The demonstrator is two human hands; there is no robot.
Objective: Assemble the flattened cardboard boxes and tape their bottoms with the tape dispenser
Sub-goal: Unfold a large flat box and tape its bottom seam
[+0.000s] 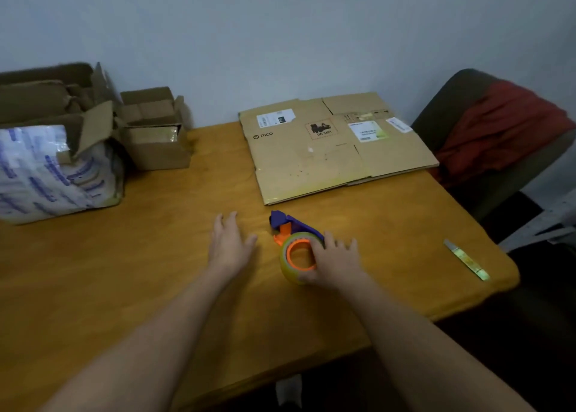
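A flattened cardboard box (336,149) with labels lies at the far right of the wooden table (156,271). In front of it stands a purple and orange tape dispenser (291,237) with a roll of clear tape. My right hand (335,263) grips the roll from the right side, thumb curled under it. My left hand (230,245) lies flat on the table with straight fingers, a little left of the dispenser, holding nothing.
At the far left stand an assembled small open box (156,131) and a larger open box (46,106) with a white printed plastic bag (53,174). A small knife (466,260) lies near the right edge. A chair with red cloth (505,137) stands to the right.
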